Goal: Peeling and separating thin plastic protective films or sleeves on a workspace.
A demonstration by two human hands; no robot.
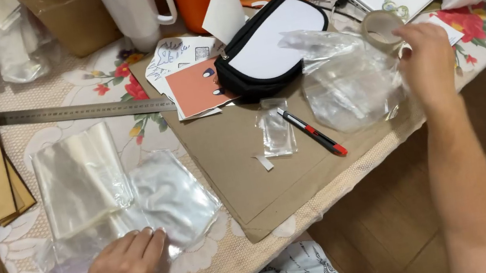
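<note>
Head view: left hand lies flat, fingers spread on clear plastic sleeves; right hand curls around the clear tape roll beyond its fingertips, best lifted steadily.

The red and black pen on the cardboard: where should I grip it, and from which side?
Grip the pen at mid-barrel, coming straight down from above. It lies flat and diagonal on the cardboard sheet, so fingers should close across its narrow width, clear of the small plastic bag beside it.

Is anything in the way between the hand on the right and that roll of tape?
Nothing visible. The right hand is already at the tape roll, fingers against its side. A crumpled clear plastic bag lies just beside them, toward the left, not between.
</note>
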